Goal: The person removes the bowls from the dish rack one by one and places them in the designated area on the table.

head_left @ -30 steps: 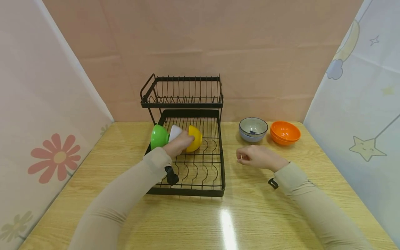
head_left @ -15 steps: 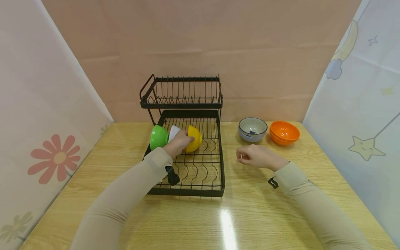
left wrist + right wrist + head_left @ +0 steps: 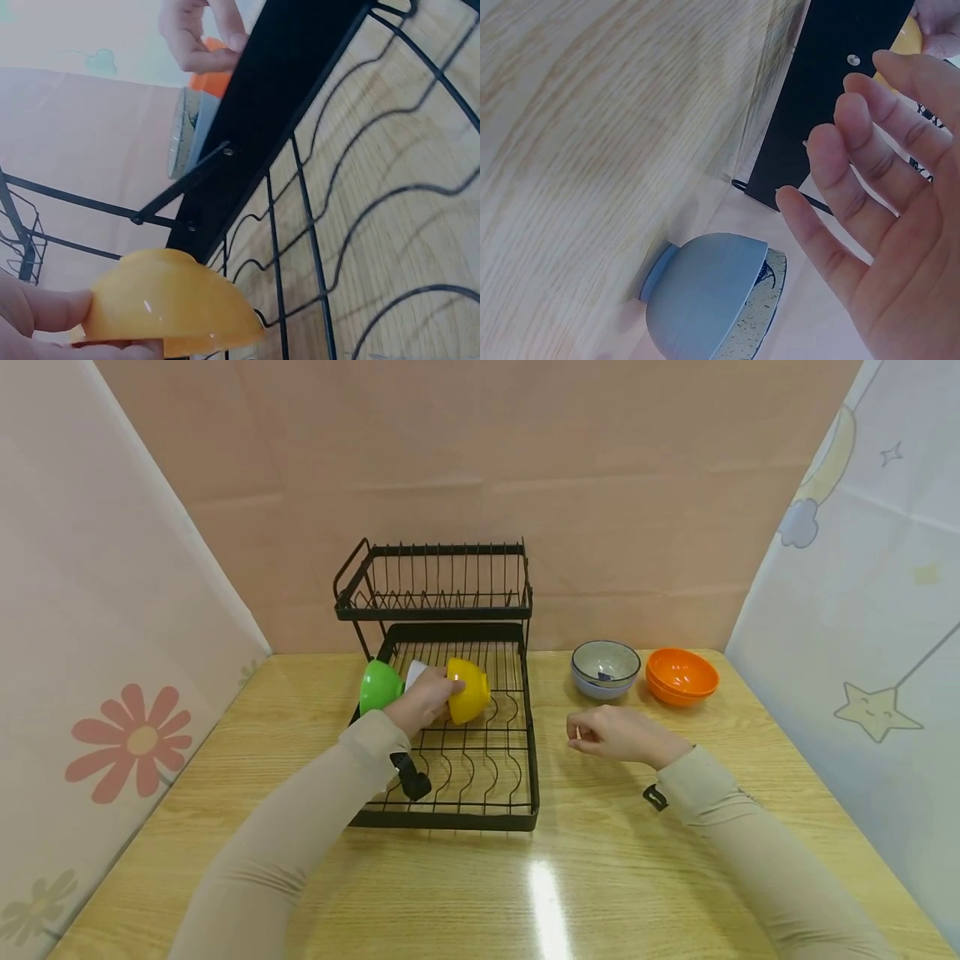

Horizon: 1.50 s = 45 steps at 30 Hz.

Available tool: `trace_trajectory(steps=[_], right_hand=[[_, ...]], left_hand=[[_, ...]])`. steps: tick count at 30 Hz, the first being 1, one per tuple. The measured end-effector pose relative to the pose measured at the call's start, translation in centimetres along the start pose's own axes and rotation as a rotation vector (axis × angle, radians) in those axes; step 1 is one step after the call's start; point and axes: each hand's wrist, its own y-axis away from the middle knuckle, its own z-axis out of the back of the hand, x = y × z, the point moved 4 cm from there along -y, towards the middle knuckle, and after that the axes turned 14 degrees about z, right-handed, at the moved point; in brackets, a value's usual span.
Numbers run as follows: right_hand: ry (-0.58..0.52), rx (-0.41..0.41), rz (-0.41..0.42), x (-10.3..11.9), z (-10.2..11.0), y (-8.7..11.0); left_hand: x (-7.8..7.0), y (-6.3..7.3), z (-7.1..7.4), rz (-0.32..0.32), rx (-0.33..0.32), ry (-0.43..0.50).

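Note:
In the head view my left hand (image 3: pixel 424 700) pinches the rim of a yellow bowl (image 3: pixel 471 695) over the lower tier of a black dish rack (image 3: pixel 534 760). Tipped on its side, the bowl has its foot toward the right. The left wrist view shows the thumb on the outside of the yellow bowl (image 3: pixel 172 300), with fingers at its rim. A white bowl (image 3: pixel 416 672), partly hidden by this hand, and a green bowl (image 3: pixel 379 687) stand on edge to the left. My right hand (image 3: pixel 618 737) holds nothing beside the rack, fingers loosely bent.
At the back right, a speckled bowl (image 3: pixel 606 662) sits in a blue bowl (image 3: pixel 602 690), next to stacked orange bowls (image 3: pixel 684 674). The rack's upper tier (image 3: pixel 435 612) rises behind the lower one. Printed cloth walls (image 3: pixel 480 460) enclose the wooden table (image 3: pixel 450 893).
The yellow bowl has shifted slightly right and tilted a little in my left hand, its gap from the white bowl wider. My right hand stays in place.

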Motion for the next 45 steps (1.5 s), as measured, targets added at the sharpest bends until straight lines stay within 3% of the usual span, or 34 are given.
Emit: trace_trajectory(steps=[5, 9, 13, 17, 23, 28, 32, 37, 40, 45], right_hand=[[0.0, -0.001, 0.009, 0.0, 0.0, 0.0], [-0.004, 0.0, 0.007, 0.0, 0.0, 0.0], [-0.005, 0.008, -0.009, 0.0, 0.0, 0.1], [-0.009, 0.01, -0.016, -0.1, 0.0, 0.2], [-0.016, 0.0, -0.011, -0.1, -0.1, 0.2], [-0.011, 0.0, -0.009, -0.2, -0.1, 0.2], [-0.013, -0.009, 0.001, -0.2, -0.1, 0.2], [-0.008, -0.018, 0.005, -0.3, 0.0, 0.1], [-0.015, -0.014, 0.0, -0.3, -0.1, 0.1], [-0.025, -0.001, -0.009, -0.4, -0.1, 0.0]], left_hand=[[-0.5, 0.6, -0.3, -0.021, 0.051, 0.037], [-1.1, 1.4, -0.7, -0.076, 0.057, -0.036], [-1.8, 2.5, -1.3, -0.159, 0.05, -0.181], [-2.5, 3.8, -2.1, -0.284, 0.027, -0.392], [-3.1, 6.0, -3.6, -0.548, -0.029, -0.689], [-3.0, 7.8, -4.4, -0.831, -0.116, -1.001], [-2.7, 8.8, -5.1, -1.116, -0.204, -1.253], [-1.7, 9.4, -5.7, -1.518, -0.256, -1.413], [-1.2, 9.1, -5.8, -1.61, -0.242, -1.438], [-1.0, 8.4, -5.7, -1.596, -0.206, -1.443]])
